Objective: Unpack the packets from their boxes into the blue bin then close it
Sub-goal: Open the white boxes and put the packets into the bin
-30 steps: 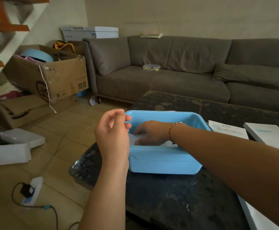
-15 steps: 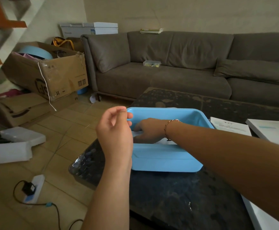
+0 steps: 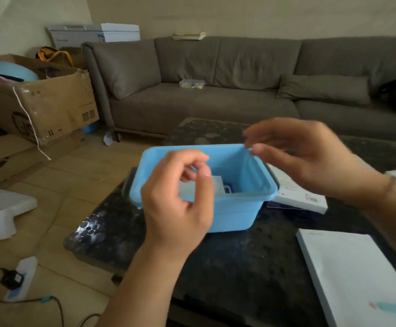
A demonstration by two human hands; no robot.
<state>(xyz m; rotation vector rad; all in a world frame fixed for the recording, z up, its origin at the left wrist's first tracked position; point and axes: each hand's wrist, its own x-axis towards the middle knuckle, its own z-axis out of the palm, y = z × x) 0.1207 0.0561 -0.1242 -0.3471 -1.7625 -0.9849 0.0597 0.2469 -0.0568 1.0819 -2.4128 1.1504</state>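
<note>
1. White box (image 3: 359,277) flat on the dark table (image 3: 234,263), at the near right edge.
2. Left hand (image 3: 178,204) raised in front of the blue bin (image 3: 237,215), covering the near left wall. Grip: thumb and forefinger curled toward each other, tips close; nothing visibly held between them.
3. Blue bin upright on the table, lid off, interior open to view. White packet (image 3: 217,185) lying inside on the bottom; a further item with a blue mark beside it, too obscured to identify.
4. Right hand (image 3: 310,159) above the bin's far right corner, blurred. Grip: fingers spread and loosely bent, thumb apart, nothing held. Contact with the rim cannot be determined.
5. Second white box (image 3: 298,197) flat on the table, just right of the bin, partly under the right hand.
6. Power strip (image 3: 22,277) with a plugged adapter on the tiled floor, left of the table.
7. Cardboard boxes (image 3: 51,107) stacked further left on the floor.
8. Grey sofa (image 3: 216,102) beyond the table, small clear container (image 3: 191,83) on its seat.
</note>
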